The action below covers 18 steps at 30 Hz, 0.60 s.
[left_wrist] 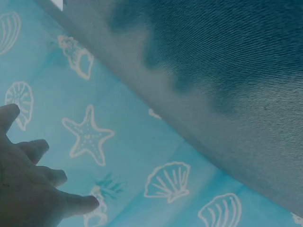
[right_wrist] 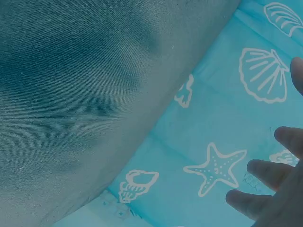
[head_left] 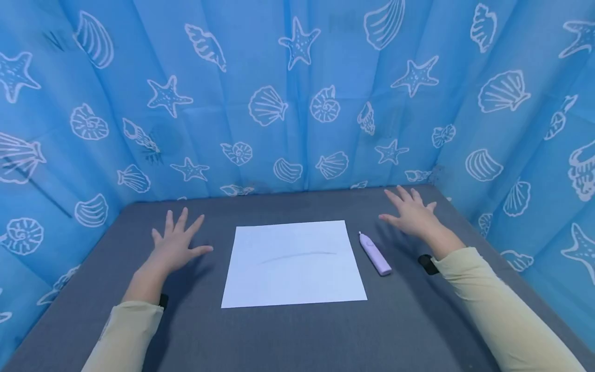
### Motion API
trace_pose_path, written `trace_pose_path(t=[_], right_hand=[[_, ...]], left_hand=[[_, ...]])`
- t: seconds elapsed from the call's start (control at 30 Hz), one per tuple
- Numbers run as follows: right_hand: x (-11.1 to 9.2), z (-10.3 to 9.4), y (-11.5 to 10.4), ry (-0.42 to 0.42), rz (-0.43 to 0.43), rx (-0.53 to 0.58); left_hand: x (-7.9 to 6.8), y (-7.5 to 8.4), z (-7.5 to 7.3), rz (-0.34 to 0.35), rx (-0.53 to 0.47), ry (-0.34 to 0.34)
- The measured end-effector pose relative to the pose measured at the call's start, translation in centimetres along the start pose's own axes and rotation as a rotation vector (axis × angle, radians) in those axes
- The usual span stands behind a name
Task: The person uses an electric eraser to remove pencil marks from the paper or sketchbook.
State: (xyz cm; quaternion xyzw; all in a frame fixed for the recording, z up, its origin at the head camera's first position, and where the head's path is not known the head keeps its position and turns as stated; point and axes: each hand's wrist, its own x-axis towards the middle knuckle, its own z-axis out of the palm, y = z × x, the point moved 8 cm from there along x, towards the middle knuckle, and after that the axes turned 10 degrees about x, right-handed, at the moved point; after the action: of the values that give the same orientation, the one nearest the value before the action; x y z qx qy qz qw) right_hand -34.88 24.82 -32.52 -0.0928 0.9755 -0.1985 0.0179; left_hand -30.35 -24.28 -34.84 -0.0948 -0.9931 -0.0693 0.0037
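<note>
A white sheet of paper (head_left: 293, 279) lies on the grey table, with a faint grey curved pencil-like line (head_left: 297, 255) across its middle. Just right of the sheet lies a slim lilac pen-shaped device (head_left: 374, 254) with a narrow pale tip pointing away from me. My left hand (head_left: 173, 249) is held over the table left of the paper, fingers spread, holding nothing. To the right of the lilac device, my right hand (head_left: 412, 214) hovers with spread fingers and nothing in it. Both wrist views show the spread fingers of the left hand (left_wrist: 33, 184) and right hand (right_wrist: 279, 184).
Grey cloth covers the table (head_left: 288, 336). A blue curtain (head_left: 297, 129) with white shells and starfish surrounds its back and sides. Dark bands sit at both wrists, below the pale sleeves (head_left: 502, 305).
</note>
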Motion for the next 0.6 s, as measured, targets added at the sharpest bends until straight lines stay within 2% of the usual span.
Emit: trace_pose_path(t=[0.13,0.27,0.4,0.6], right_hand=[[-0.8,0.5,0.1,0.045,-0.027,0.048],[-2.3,1.8,0.3,0.080,-0.066,0.107],[-3.9,3.5,0.4,0.055,-0.074,0.190],[-5.6,5.6,0.4,0.009,-0.038,0.297]], left_hand=[[-0.5,0.8,1.7,0.048,-0.057,-0.019],[-1.6,1.9,4.4,0.101,-0.125,-0.100],[-2.4,2.6,6.2,0.120,-0.149,-0.173],[-2.8,3.4,7.5,0.152,-0.163,-0.261]])
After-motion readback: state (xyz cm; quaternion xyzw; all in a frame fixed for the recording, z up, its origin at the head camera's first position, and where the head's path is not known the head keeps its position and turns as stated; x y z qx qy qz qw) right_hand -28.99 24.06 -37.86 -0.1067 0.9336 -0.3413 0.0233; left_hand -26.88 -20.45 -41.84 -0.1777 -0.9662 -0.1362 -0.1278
